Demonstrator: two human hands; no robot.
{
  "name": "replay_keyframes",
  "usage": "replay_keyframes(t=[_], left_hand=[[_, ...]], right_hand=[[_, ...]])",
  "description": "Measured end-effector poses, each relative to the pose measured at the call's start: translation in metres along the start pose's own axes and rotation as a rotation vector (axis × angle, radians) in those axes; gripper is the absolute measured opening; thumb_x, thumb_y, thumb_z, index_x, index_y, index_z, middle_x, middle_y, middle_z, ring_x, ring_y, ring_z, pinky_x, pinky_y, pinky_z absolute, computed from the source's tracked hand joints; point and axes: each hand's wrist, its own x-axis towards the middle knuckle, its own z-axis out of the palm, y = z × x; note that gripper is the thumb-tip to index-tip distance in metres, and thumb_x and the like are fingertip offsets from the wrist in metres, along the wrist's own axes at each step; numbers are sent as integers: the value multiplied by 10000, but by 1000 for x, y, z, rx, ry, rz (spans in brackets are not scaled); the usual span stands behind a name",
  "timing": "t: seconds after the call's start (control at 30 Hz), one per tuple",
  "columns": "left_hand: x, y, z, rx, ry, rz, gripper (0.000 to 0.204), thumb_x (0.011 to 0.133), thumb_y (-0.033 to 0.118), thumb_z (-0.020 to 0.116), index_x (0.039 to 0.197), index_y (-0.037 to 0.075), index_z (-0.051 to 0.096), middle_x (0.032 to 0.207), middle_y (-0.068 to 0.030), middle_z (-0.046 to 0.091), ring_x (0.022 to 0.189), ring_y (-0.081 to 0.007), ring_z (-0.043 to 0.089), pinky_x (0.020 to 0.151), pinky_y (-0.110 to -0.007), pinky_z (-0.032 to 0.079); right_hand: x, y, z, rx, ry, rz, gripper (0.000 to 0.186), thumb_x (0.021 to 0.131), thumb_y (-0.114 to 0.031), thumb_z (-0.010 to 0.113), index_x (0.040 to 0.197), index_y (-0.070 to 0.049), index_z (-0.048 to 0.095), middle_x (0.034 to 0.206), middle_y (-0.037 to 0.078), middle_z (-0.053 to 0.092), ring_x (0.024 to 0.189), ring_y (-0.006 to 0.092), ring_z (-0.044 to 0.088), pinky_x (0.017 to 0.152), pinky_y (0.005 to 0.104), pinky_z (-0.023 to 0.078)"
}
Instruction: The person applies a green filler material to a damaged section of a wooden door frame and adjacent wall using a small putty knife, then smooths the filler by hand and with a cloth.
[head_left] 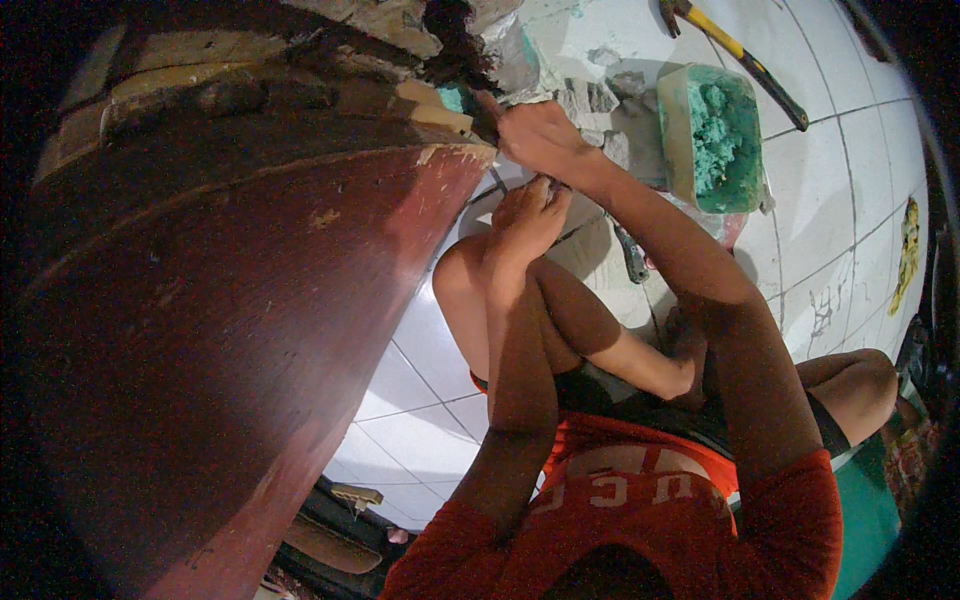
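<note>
My right hand [545, 142] reaches to the broken wall base [410, 45] just past the end of a dark red wooden panel [260, 330]. Its fingers are mostly curled, and one points toward a small patch of turquoise paste [452, 98]. Whether it pinches anything is hidden. Close below it, my left hand [527, 220] is closed above my bent knee, its fingers curled around something too covered to make out. To the right of my hands stands a translucent rectangular tub [675, 135] with crumbly turquoise paste [722, 130] in it.
A hammer [745, 62] with a yellow and black handle lies beyond the tub. Grey rubble pieces [590, 97] lie between the tub and the wall. A dark-handled tool [631, 255] rests on the white tiles [410, 385] beside my leg. A yellow patterned strip [905, 255] is at far right.
</note>
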Motion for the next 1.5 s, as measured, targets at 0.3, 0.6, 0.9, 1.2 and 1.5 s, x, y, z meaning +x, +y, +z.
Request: replay_keyframes(t=[0.3, 0.6, 0.9, 1.2, 1.5], left_hand=[[6, -18, 10, 99, -52, 146, 304, 907, 308, 387, 1065, 80, 512, 1101, -194, 525, 999, -402, 505, 835, -500, 394], [7, -19, 6, 216, -27, 204, 368, 881, 363, 416, 953, 27, 548, 981, -221, 569, 915, -440, 524, 809, -493, 398], [11, -25, 13, 184, -14, 209, 399, 866, 378, 430, 1005, 28, 560, 995, -227, 593, 964, -409, 537, 835, -483, 411], [9, -31, 18, 276, 22, 304, 170, 845, 196, 478, 924, 66, 554, 906, -172, 553, 859, -357, 555, 692, -469, 435], [9, -28, 14, 203, -22, 168, 397, 854, 352, 442, 951, -13, 564, 962, -241, 597, 946, -419, 541, 837, -479, 411]], right_hand=[[-4, -1, -5, 25, 16, -7, 642, 775, -146, 514, 1373, -107, 285, 613, 181, 592, 528, 332, 600, 444, 422, 464], [2, -1, -2, -65, 43, -106, 329, 793, -138, 478, 1108, -52, 519, 672, 157, 625, 583, 316, 624, 458, 414, 485], [12, 3, -9, -135, -55, -196, 233, 761, -157, 513, 931, -20, 596, 684, 164, 636, 598, 313, 634, 488, 425, 492], [1, 1, -6, -74, 48, -113, 198, 760, -155, 508, 855, -15, 611, 681, 157, 638, 610, 301, 643, 492, 411, 497], [10, -10, -9, -101, 25, -71, 143, 730, -150, 523, 704, -58, 630, 652, 135, 628, 590, 283, 634, 465, 390, 477]])
